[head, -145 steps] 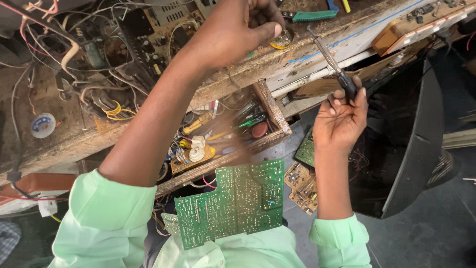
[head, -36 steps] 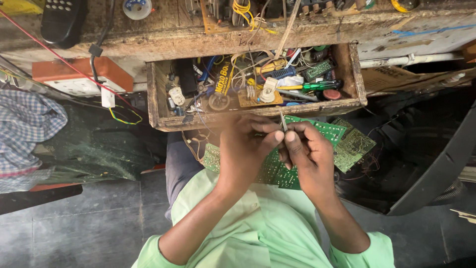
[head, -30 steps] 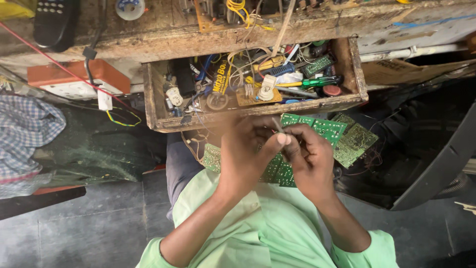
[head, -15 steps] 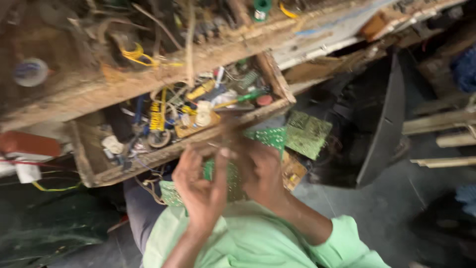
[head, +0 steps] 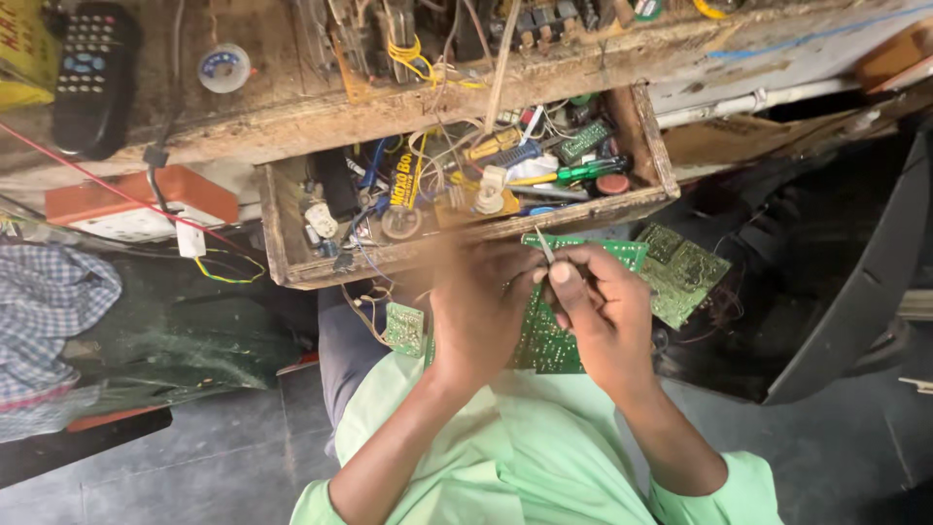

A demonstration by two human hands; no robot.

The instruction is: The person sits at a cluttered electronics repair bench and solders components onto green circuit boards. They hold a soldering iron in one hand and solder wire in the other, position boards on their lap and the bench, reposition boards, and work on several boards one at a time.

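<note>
Right below the open wooden drawer, the only view (head cam) shows both hands meeting over a green circuit board that sits on the lap, against the light green shirt. The right hand has its fingers curled shut, pinching a thin metal tool whose tip points up toward the drawer's front lip. The left hand is curled over the board's left part; looks like it's gripping and steadying the board, though its fingertips are blurred so I can't say exactly how.

My take on doing this well: keep the left hand clamping the board hard so it doesn't rock, and work the tool with small wrist moves, not the whole arm.

Room-wise it's tight. That drawer's front edge hangs just above the knuckles, stuffed with wires, a green-handled screwdriver and other bits, so lifting the tool much would knock the wood. A second green board lies just right of the hands, below the drawer's right corner, and a small board with loose wires dangles to the left. Best free space is downward, toward the body, away from the drawer.
</note>
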